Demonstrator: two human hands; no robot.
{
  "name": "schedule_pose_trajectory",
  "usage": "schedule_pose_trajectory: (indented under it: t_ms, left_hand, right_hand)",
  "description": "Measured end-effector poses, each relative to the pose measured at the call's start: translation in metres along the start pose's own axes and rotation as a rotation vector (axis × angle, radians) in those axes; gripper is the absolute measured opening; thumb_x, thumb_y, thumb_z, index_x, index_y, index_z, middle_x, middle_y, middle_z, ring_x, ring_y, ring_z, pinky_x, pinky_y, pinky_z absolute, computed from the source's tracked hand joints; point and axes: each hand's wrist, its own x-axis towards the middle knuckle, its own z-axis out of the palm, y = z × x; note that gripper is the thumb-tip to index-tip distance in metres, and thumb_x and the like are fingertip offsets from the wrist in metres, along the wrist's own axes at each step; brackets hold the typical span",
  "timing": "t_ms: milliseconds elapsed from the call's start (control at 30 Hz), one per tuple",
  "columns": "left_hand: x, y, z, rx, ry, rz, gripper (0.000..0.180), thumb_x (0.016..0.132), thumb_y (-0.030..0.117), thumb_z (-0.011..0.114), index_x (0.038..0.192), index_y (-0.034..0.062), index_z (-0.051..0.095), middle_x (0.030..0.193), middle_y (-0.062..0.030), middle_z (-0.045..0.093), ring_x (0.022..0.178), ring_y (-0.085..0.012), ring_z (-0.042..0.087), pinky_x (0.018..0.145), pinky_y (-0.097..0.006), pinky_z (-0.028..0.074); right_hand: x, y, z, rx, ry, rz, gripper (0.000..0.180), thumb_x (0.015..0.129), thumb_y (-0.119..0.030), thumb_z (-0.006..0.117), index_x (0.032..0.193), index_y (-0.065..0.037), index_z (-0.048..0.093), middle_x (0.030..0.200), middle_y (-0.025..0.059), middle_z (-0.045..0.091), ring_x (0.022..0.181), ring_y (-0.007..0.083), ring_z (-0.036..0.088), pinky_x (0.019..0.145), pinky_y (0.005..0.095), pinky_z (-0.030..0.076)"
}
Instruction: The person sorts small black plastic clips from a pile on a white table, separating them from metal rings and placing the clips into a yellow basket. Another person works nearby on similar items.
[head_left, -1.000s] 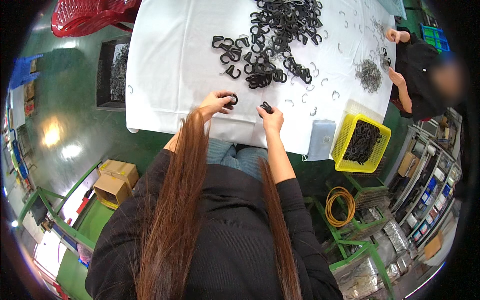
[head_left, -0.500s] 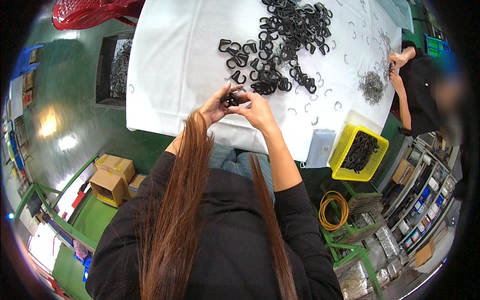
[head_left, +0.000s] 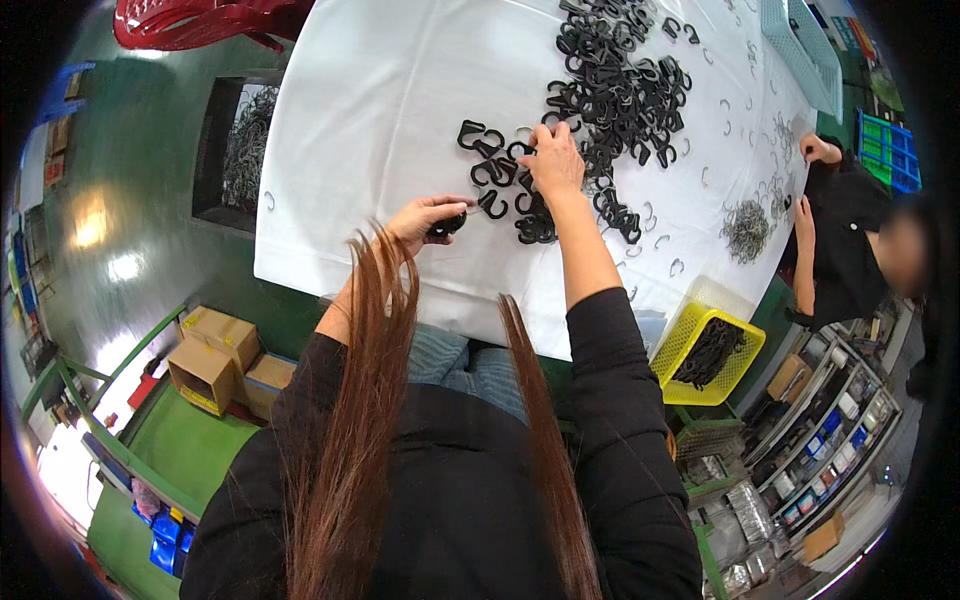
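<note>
My left hand (head_left: 425, 222) is closed around black plastic hooks (head_left: 447, 226), just over the near part of the white cloth. The fingers hide how many it holds. My right hand (head_left: 556, 162) reaches farther out, fingertips bent down round a black hook at the left edge of the pile. Black hooks (head_left: 620, 100) are heaped across the far middle of the table, with several loose ones (head_left: 490, 172) spread between my hands.
Thin metal clips lie scattered at right, gathered in a heap (head_left: 746, 230) near a co-worker's hands (head_left: 815, 150). A yellow basket (head_left: 735, 375) of black pieces sits at the near right corner. A light blue basket (head_left: 815, 70) stands far right, a red chair (head_left: 200, 22) far left.
My hands have parted. The right moved forward from beside the left onto the pile's edge; the left stays near the table's front with black hooks. The whole view has shifted slightly.
</note>
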Motion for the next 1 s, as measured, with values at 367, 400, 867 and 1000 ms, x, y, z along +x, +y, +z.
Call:
schedule_pose_trajectory:
  t_ms: [367,400,867,1000]
  left_hand:
    - [0.018,0.015,-0.02,0.263,0.075,0.017,0.028,0.085,0.02,0.063,0.11,0.0068,0.06,0.089,0.001,0.062,0.077,-0.0087,0.058,0.061,-0.023,0.047]
    - [0.018,0.018,-0.021,0.18,0.049,0.043,0.028,0.085,0.019,0.062,0.11,0.007,0.06,0.09,0.0004,0.062,0.078,-0.0092,0.059,0.061,-0.022,0.047]
    - [0.023,0.021,-0.003,-0.242,-0.113,0.213,0.04,0.092,0.037,0.048,0.116,0.0058,0.054,0.105,-0.0104,0.061,0.094,-0.0222,0.062,0.071,-0.031,0.055]
    - [0.019,0.014,-0.012,-0.269,-0.124,0.165,0.037,0.093,0.032,0.048,0.118,0.0061,0.053,0.103,-0.0102,0.061,0.092,-0.0226,0.063,0.068,-0.031,0.054]
  right_hand:
    - [0.036,0.031,-0.018,0.088,-0.085,0.326,0.046,0.067,-0.025,0.077,0.105,-0.008,0.057,0.095,0.0111,0.063,0.092,0.0269,0.06,0.079,0.0383,0.047]
    - [0.039,0.028,-0.018,0.106,-0.137,0.366,0.043,0.068,-0.026,0.076,0.103,-0.008,0.058,0.101,0.0117,0.06,0.101,0.0278,0.056,0.083,0.0389,0.045]
    - [-0.019,-0.047,-0.002,0.879,-0.454,0.534,0.036,0.085,-0.028,0.06,0.101,0.004,0.061,0.09,0.0137,0.066,0.077,0.0179,0.063,0.066,0.0306,0.049]
    - [-0.012,-0.045,0.004,0.433,-0.036,0.315,0.022,0.082,-0.021,0.062,0.095,-0.004,0.064,0.092,0.0102,0.064,0.078,0.0217,0.062,0.071,0.0341,0.048]
